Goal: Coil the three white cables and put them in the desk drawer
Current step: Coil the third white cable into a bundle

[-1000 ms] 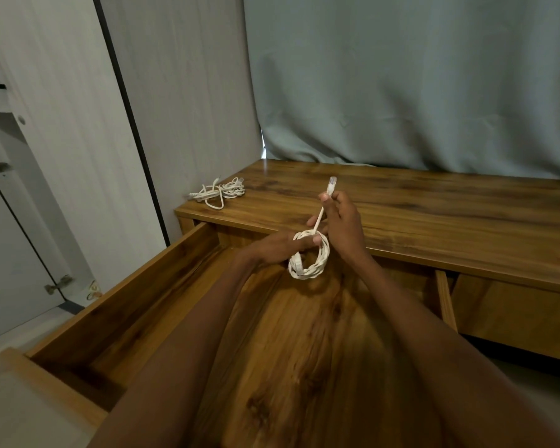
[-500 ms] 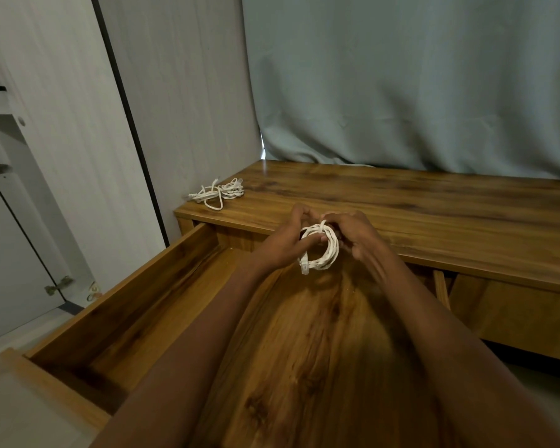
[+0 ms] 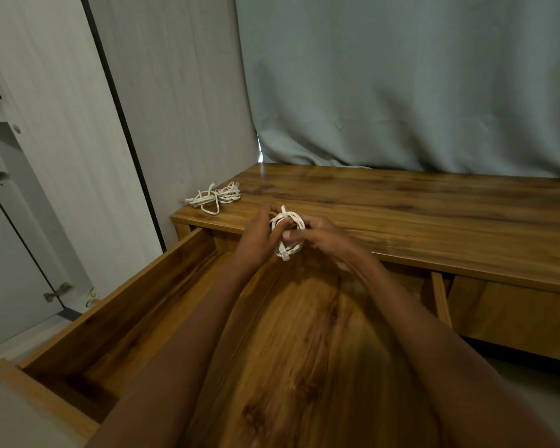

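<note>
Coiled cable between both hands — over open drawer.

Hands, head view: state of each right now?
Left hand: grip closed on the coiled white cable.
Right hand: fingers pinch the same coil.

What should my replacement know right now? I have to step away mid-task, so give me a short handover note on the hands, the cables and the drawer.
Left hand and right hand both grip one coiled white cable, held above the open drawer.
A loose bundle of white cable lies on the desk top, at its left end.
No cable shows in the visible part of the drawer.
Done: the held coil is nearly wound.
Left: place it in the drawer, then coil and stow the rest.
</note>
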The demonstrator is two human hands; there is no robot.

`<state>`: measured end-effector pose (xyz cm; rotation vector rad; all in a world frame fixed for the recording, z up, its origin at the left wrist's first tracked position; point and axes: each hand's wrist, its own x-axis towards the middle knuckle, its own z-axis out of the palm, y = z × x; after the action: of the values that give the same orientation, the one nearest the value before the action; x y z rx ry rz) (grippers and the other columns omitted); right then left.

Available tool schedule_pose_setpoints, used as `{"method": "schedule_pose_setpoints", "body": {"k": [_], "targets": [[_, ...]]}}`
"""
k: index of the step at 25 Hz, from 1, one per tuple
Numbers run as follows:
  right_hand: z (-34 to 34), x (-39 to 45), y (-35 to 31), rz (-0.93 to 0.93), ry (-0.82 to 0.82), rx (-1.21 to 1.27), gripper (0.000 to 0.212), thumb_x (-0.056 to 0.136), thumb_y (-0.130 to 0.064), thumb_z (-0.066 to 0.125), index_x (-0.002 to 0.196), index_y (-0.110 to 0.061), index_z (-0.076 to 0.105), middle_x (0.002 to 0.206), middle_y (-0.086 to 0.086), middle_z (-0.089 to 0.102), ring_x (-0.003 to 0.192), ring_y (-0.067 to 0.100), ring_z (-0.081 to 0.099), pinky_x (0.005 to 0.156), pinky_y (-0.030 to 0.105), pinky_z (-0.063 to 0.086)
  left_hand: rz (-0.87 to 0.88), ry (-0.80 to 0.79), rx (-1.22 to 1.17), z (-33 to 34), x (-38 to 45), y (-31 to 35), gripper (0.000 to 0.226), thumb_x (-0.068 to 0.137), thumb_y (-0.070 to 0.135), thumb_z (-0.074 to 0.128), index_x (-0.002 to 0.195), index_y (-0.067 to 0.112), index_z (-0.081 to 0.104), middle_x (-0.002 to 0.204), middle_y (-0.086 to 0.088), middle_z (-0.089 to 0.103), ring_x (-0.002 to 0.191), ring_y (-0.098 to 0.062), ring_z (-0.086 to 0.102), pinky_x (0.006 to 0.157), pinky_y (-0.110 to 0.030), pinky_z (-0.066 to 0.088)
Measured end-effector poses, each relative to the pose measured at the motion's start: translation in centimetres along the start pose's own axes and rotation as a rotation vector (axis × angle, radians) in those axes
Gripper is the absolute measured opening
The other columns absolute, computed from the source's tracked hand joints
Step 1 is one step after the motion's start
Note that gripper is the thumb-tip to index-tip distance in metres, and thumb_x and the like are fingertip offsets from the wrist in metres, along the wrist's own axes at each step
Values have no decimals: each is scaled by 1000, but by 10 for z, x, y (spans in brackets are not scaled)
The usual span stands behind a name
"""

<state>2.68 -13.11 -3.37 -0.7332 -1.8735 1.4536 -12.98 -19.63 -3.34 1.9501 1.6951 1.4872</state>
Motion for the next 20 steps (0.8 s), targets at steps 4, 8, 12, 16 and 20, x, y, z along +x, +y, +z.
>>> {"method": "schedule_pose_setpoints", "body": {"k": [4, 8, 12, 16, 20], "targets": [[8, 1, 2, 15, 172, -80, 38, 73, 2, 65, 94, -28, 75, 84, -4, 76, 85, 18, 71, 79, 39, 55, -5, -54, -101, 3, 1, 0, 34, 99, 29, 59, 124, 19, 38, 89, -4, 72, 72, -9, 70, 60, -21, 53], [5, 0, 3, 12, 181, 4, 44, 73, 9, 62, 102, -20, 75, 89, 6, 78, 87, 24, 74, 80, 41, 58, -50, -80, -90, 2, 0, -4, 35, 98, 40, 58, 125, 18, 49, 93, 1, 73, 78, -8, 70, 63, -23, 52], [11, 0, 1, -45, 226, 154, 47, 72, 14, 59, 105, -16, 74, 97, 12, 78, 92, 29, 73, 79, 42, 58, -135, -47, -251, 3, 2, -3, 31, 98, 42, 57, 122, 22, 49, 92, -3, 74, 74, -10, 71, 60, -22, 49], [13, 4, 4, -108, 184, 348, 39, 84, 10, 62, 116, -11, 71, 103, 15, 76, 89, 26, 69, 77, 34, 58, -161, -23, -447, 10, -1, 2, 33, 100, 31, 57, 125, 11, 48, 94, -7, 73, 72, -12, 70, 60, -24, 53], [14, 4, 6, -228, 142, 264, 47, 90, 7, 66, 131, -16, 64, 106, 7, 75, 92, 17, 71, 82, 31, 59, -283, 55, -493, 9, 1, -3, 38, 98, 39, 59, 118, 7, 55, 91, -5, 74, 77, -13, 72, 66, -30, 54]]}}
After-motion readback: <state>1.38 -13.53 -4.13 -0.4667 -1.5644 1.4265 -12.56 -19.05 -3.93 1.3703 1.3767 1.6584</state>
